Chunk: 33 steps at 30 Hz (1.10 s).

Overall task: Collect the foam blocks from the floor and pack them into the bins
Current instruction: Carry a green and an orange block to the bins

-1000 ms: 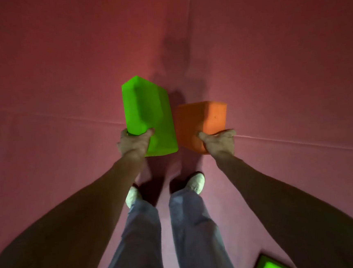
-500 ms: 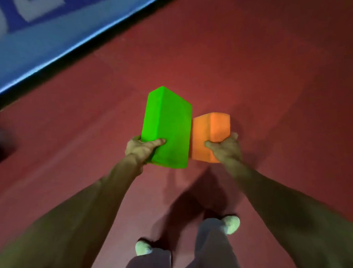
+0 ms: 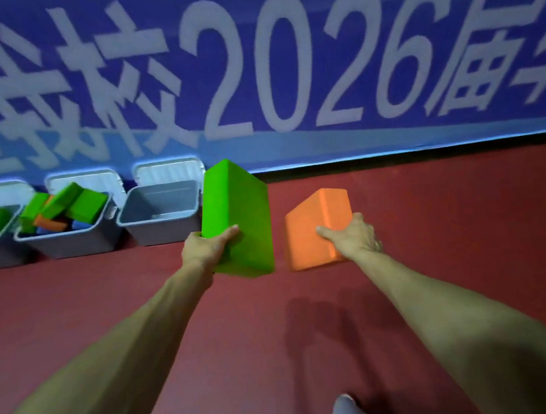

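Banner [image 3: 286,73] and three grey bins [image 3: 70,246] now fill my view where mostly red floor [image 3: 466,239] showed before, so I judge drop-off is close. My left hand [image 3: 207,250] grips the green block [image 3: 239,216], my right hand [image 3: 353,237] the orange block [image 3: 314,236], now apart rather than touching, near the empty bin [image 3: 165,231].

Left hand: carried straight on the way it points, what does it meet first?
Probably the blue banner, just right of the empty bin. Depth is unclear; the green block the left hand holds might clip that bin first.
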{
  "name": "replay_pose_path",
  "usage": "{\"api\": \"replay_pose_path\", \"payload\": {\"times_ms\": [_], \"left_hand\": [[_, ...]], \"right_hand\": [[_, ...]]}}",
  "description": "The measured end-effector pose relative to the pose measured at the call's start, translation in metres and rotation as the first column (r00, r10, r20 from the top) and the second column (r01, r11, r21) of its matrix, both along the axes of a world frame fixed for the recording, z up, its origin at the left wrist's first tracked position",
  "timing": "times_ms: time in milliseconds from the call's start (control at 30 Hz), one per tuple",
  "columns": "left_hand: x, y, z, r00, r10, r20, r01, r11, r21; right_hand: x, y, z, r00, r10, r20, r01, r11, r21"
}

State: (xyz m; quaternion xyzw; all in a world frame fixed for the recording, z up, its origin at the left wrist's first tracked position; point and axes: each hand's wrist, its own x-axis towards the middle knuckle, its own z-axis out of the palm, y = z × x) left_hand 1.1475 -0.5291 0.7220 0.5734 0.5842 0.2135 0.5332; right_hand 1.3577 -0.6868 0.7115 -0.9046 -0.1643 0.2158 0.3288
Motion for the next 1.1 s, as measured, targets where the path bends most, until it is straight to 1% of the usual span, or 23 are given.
{"api": "replay_pose_path", "payload": {"times_ms": [67,167,200,300,367,500,600,700,867,1100], "left_hand": [[-0.023,0.030,-0.003,0.996,0.092,0.004,-0.092,0.996,-0.008],[-0.045,0.070,-0.010,0.974,0.225,0.037,-0.222,0.972,-0.074],[-0.050,0.083,-0.015,0.964,0.262,0.047,-0.256,0.961,-0.101],[-0.056,0.128,-0.033,0.951,0.309,0.026,-0.299,0.937,-0.178],[-0.055,0.163,-0.039,0.941,0.339,-0.005,-0.334,0.923,-0.193],[-0.041,0.243,-0.038,0.931,0.347,-0.109,-0.361,0.921,-0.145],[-0.025,0.309,-0.019,0.921,0.340,-0.190,-0.361,0.929,-0.086],[-0.011,0.367,-0.009,0.901,0.322,-0.291,-0.344,0.938,-0.028],[0.004,0.443,0.001,0.887,0.322,-0.331,-0.337,0.941,0.015],[-0.004,0.554,-0.024,0.890,0.357,-0.283,-0.381,0.924,-0.033]], "right_hand": [[-0.007,0.036,0.008,0.994,0.100,-0.046,-0.100,0.995,0.002],[-0.024,0.101,0.012,0.985,0.171,0.036,-0.169,0.985,-0.043],[-0.026,0.122,0.005,0.982,0.189,0.027,-0.188,0.981,-0.042],[-0.031,0.188,-0.016,0.971,0.239,-0.025,-0.240,0.970,-0.050],[-0.028,0.238,-0.032,0.959,0.278,-0.059,-0.281,0.959,-0.041],[-0.006,0.336,-0.045,0.939,0.323,-0.116,-0.329,0.944,-0.034],[0.018,0.395,-0.036,0.941,0.307,-0.145,-0.314,0.949,-0.026],[0.039,0.443,-0.034,0.946,0.291,-0.140,-0.297,0.955,-0.023],[0.055,0.511,-0.036,0.944,0.292,-0.151,-0.297,0.955,-0.014],[0.045,0.621,-0.039,0.945,0.315,-0.093,-0.319,0.947,-0.039]]}}
